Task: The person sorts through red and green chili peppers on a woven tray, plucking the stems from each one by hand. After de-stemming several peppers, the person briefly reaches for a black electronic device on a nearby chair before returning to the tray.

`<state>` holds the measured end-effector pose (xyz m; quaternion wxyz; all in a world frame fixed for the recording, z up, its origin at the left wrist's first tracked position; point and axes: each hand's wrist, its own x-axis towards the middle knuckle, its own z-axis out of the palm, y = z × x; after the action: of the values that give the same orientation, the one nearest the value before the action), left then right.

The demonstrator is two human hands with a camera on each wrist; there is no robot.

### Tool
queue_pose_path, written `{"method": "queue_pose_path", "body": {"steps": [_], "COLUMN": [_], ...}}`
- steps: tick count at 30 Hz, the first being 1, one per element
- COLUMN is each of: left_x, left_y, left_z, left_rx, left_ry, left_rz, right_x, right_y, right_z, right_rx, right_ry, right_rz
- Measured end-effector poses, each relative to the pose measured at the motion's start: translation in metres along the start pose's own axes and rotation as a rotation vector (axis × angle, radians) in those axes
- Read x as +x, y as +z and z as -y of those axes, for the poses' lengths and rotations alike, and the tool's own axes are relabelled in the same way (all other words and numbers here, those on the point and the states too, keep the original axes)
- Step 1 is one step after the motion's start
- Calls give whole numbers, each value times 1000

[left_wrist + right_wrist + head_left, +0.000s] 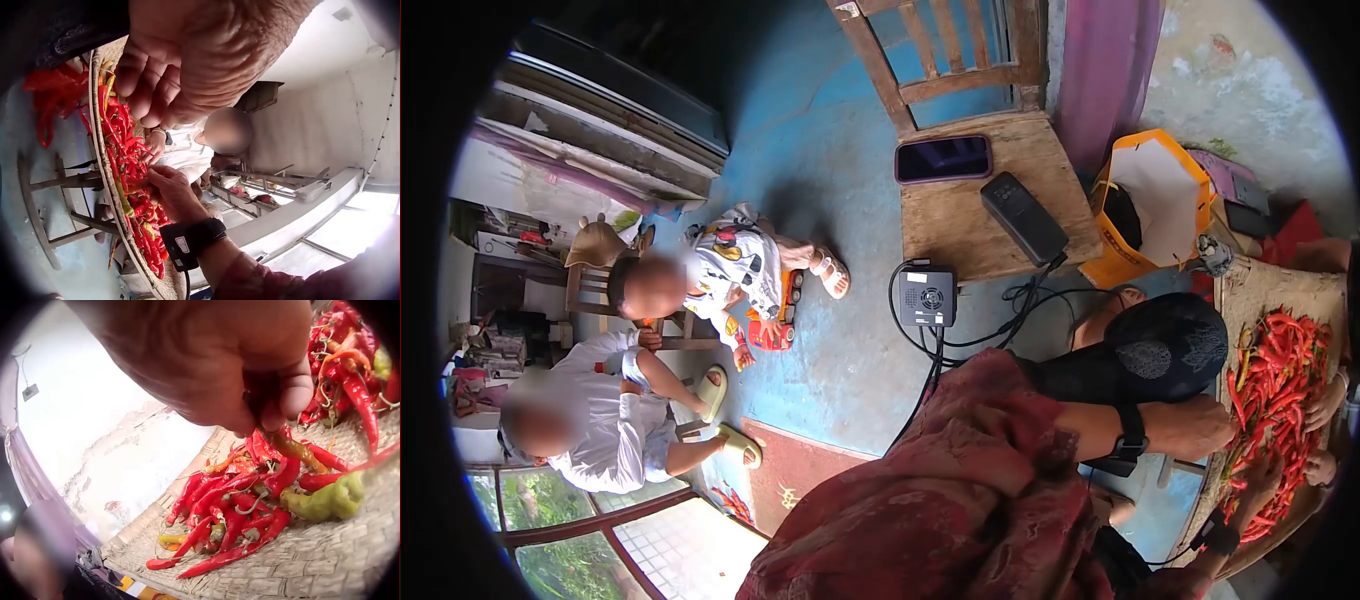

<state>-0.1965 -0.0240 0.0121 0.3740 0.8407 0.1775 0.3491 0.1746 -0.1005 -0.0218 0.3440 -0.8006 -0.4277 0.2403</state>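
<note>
Over the woven tray (337, 544), I see the right hand (206, 362) pinching one chili (304, 453), likely for a precise hold among the heaped red chilies (1285, 365), the left hand (212, 50) curled nearby, whether empty I cannot tell.

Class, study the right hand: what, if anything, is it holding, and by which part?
The right hand pinches an orange-brown chilli by its upper part, the lower end sticking out; whether stem or tip is gripped cannot be told.
</note>
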Motion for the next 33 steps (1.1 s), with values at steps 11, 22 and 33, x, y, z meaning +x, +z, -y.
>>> {"method": "queue_pose_path", "body": {"steps": [11, 22, 33], "left_x": [2, 3, 3], "left_y": [41, 27, 43], "left_z": [16, 2, 2], "left_rx": [-179, -481, -439], "left_ry": [-29, -99, -194], "left_rz": [-291, -316, -256], "right_x": [-61, -115, -121], "right_y": [42, 95, 81], "right_z": [96, 114, 119], "right_rx": [261, 353, 352], "right_ry": [-398, -452, -289], "right_rz": [-68, 178, 126]}}
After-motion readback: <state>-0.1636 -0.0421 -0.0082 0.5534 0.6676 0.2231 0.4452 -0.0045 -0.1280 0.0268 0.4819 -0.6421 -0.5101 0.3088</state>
